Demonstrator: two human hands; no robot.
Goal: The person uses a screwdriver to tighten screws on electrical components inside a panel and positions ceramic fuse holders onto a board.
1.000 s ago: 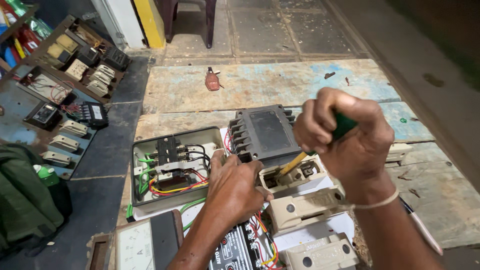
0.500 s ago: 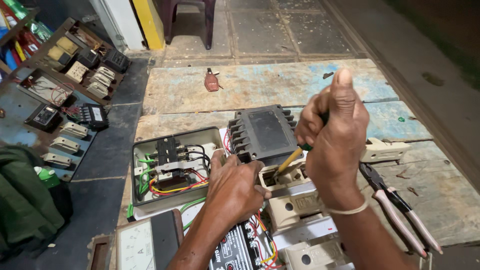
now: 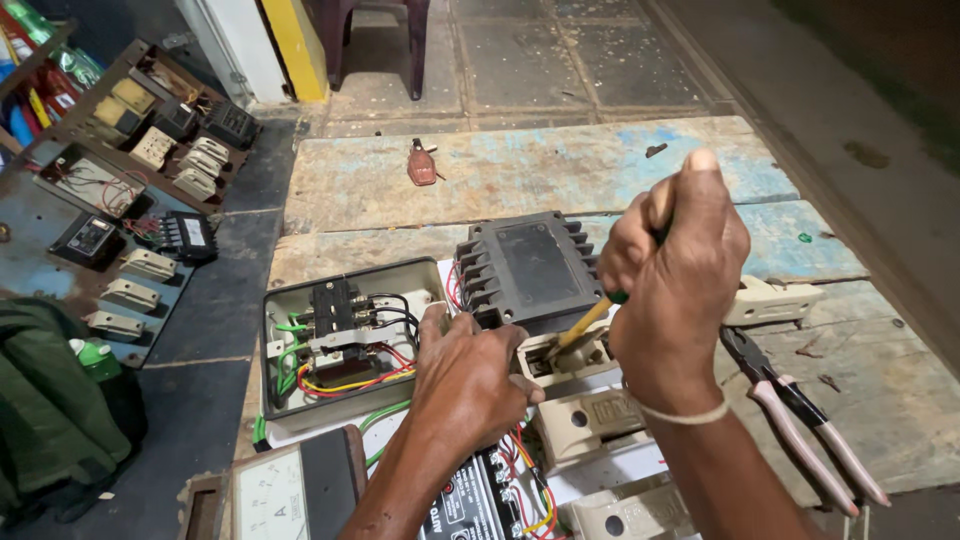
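Driving the screwdriver (image 3: pixel 585 322) with my right hand (image 3: pixel 675 290), I have the grip shut tight round its green handle, the yellow shaft slanting down into the cream switch housing (image 3: pixel 570 362) just in front of the black contactor block (image 3: pixel 528 268). My left hand (image 3: pixel 470 375) lies flat and empty beside it, fingers spread, pinning the assembly to the table (image 3: pixel 520 175). Sound practice, in my judgement: keep the tip square in the screw, press down while turning, and hold the left fingers clear of the blade. Pliers (image 3: pixel 800 420) lie to the right.
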